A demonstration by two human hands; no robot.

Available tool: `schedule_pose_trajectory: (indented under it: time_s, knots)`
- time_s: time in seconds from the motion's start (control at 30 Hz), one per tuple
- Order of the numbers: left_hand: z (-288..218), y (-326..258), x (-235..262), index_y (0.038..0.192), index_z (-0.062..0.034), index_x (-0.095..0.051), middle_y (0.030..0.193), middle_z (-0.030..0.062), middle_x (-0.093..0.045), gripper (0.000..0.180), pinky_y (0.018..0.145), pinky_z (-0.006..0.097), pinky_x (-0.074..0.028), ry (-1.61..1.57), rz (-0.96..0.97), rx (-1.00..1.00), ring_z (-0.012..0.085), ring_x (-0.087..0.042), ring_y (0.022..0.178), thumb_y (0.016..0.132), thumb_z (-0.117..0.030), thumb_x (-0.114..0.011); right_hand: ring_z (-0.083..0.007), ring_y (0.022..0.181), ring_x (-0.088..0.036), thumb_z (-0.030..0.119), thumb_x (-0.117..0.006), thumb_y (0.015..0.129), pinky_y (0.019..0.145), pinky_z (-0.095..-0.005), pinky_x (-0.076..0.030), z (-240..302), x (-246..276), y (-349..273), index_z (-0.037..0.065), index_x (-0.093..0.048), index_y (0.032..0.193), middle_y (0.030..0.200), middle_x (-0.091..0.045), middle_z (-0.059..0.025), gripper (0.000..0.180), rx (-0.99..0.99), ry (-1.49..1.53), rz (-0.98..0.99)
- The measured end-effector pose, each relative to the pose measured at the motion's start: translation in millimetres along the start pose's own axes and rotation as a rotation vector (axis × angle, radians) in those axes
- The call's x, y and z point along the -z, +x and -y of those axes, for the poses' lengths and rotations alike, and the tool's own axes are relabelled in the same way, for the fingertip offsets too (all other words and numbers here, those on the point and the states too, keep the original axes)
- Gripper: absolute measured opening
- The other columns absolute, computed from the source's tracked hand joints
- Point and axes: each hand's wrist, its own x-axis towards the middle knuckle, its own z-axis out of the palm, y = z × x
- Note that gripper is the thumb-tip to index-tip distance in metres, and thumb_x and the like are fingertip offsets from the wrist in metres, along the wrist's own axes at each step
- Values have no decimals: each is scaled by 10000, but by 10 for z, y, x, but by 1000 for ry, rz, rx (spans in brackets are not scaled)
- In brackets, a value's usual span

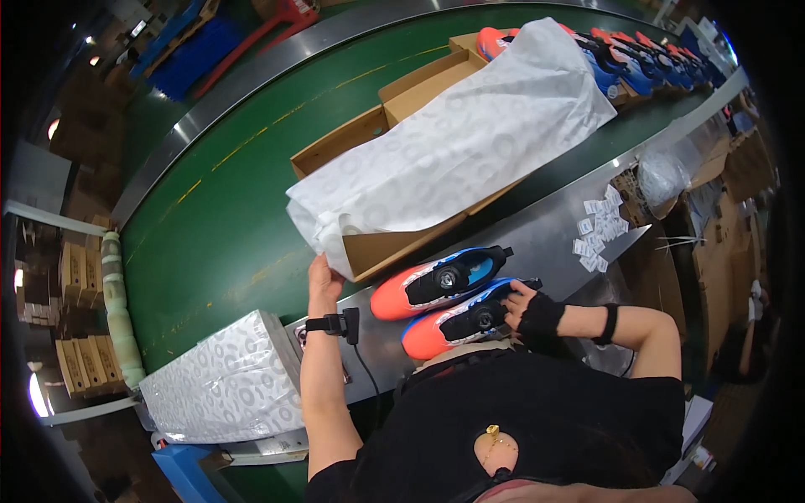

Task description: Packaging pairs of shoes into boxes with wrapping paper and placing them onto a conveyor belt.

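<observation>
Green conveyor belt [218,226]: carries our open brown cardboard shoebox [394,243].
White tissue paper sheet [453,151]: draped over the box, not tucked.
Orange-and-blue sports shoes [444,298]: outside the box, on the metal ledge.
Left hand [321,272]: pinches the tissue's corner.
Right hand [530,308]: closed on the nearer shoe.

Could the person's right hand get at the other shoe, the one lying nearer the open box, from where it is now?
Probably yes. The right hand already rests on the near shoe, and the far shoe lies right beside it on the metal ledge, with nothing between them.
</observation>
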Motion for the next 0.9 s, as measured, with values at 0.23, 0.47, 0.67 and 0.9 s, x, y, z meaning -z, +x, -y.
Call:
schedule_pose_trajectory:
  time_s: [0.23, 0.47, 0.67, 0.9]
  knots:
    - [-401, -19, -14, 951, -31, -535, 844, 47, -566, 193, 687, 262, -417, 452, -125, -647, 112, -508, 774, 818, -169, -558, -190, 518, -539, 298, -616, 641, 579, -307, -382, 6, 521, 425, 106, -553, 626, 533, -527, -48, 202, -64, 52, 150]
    - [-410, -95, 985, 956, 48, -527, 862, 103, -580, 259, 698, 284, -413, 767, -390, -775, 152, -517, 791, 831, -179, -514, -130, 723, -592, 310, -623, 731, 677, -296, -474, -443, 1140, 891, -4, -608, 911, 790, -623, -83, 362, -609, 1495, -357]
    - [-756, -227, 912, 918, 91, -486, 810, 195, -544, 310, 712, 325, -407, 1122, -506, -757, 249, -526, 774, 841, -209, -490, -168, 768, -588, 286, -623, 707, 705, -296, -469, -1288, 720, 1697, -21, -558, 1014, 911, -605, -121, 439, -990, 1057, -516]
    - [-1265, -685, 248, 923, 5, -504, 834, 52, -551, 210, 644, 262, -412, 461, -264, -727, 111, -481, 739, 867, -196, -481, -147, 703, -573, 277, -635, 710, 647, -269, -463, -1166, 112, 2434, -50, -579, 926, 781, -608, -118, 396, -788, 1000, -467]
